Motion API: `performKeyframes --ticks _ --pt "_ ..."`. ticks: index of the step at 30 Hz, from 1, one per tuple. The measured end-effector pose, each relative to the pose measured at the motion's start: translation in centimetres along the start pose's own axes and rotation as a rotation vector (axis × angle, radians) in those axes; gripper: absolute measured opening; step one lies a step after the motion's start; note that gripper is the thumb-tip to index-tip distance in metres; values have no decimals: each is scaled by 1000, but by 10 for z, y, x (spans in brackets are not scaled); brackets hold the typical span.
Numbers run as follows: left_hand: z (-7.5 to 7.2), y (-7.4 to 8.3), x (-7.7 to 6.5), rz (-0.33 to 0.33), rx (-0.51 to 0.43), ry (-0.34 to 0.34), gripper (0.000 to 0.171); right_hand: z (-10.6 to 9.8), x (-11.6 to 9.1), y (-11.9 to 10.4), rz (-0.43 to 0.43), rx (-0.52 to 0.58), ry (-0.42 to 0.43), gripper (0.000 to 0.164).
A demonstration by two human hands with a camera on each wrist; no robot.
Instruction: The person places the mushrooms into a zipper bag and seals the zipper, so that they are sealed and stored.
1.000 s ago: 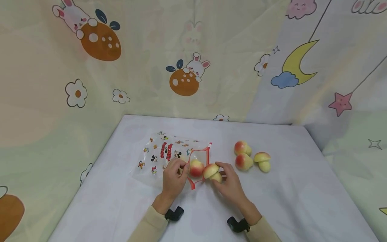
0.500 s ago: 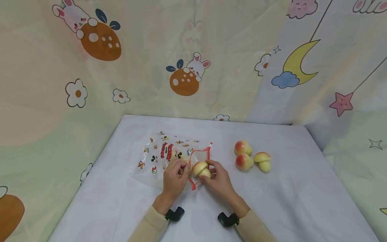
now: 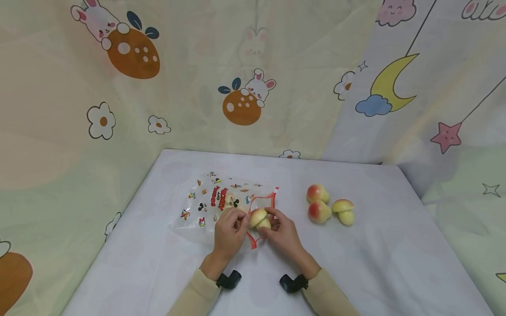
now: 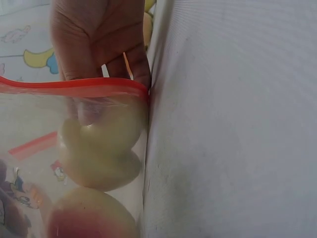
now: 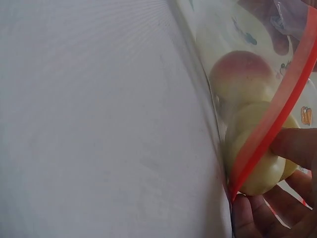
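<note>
A clear zip bag [image 3: 197, 206] with cartoon prints lies on the table, its red-edged mouth facing right. My left hand [image 3: 229, 230] pinches the bag's edge at the mouth. Between thumb and fingers, my right hand [image 3: 285, 232] grips a yellowish toy mushroom [image 3: 258, 218] at the opening. Through the plastic in the left wrist view, the mushroom [image 4: 99, 153] and the right thumb's tip show inside, past the red strip [image 4: 74, 88]. Deeper in the bag, a red-and-yellow rounded piece [image 5: 242, 74] appears in the right wrist view, next to the mushroom [image 5: 260, 171].
Right of the hands lie two red-and-yellow rounded pieces [image 3: 319, 211], close together, and another toy mushroom [image 3: 344, 211] beside them. A white cloth [image 3: 375, 263] covers the table. Behind it hangs a printed curtain [image 3: 189, 87].
My right hand has moved left with the mushroom, from beside the bag's mouth into it. The red-and-yellow piece at the mouth is now hidden in the head view. My left hand has barely moved.
</note>
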State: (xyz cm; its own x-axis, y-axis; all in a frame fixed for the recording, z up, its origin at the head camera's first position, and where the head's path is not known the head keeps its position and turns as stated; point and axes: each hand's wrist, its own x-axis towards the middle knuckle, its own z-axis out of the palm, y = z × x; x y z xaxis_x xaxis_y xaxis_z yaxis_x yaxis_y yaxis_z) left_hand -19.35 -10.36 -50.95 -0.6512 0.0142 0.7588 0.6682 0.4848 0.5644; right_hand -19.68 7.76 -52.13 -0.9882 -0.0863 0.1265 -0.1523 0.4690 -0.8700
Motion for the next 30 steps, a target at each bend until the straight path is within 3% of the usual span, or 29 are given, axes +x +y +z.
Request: performKeyframes --ticks 11,22,25,30 --pt "1 -2 -1 -2 14 20 12 -6 -4 -3 -7 -19 18 55" --pt "1 -1 0 -31 4 1 11 -49 -12 -4 -42 -59 119 40" --pt "1 -1 0 -33 3 1 11 -63 -14 -3 -60 -88 175 37" --pt "1 -1 -1 -41 14 1 11 -83 -12 4 -171 -60 372 30"
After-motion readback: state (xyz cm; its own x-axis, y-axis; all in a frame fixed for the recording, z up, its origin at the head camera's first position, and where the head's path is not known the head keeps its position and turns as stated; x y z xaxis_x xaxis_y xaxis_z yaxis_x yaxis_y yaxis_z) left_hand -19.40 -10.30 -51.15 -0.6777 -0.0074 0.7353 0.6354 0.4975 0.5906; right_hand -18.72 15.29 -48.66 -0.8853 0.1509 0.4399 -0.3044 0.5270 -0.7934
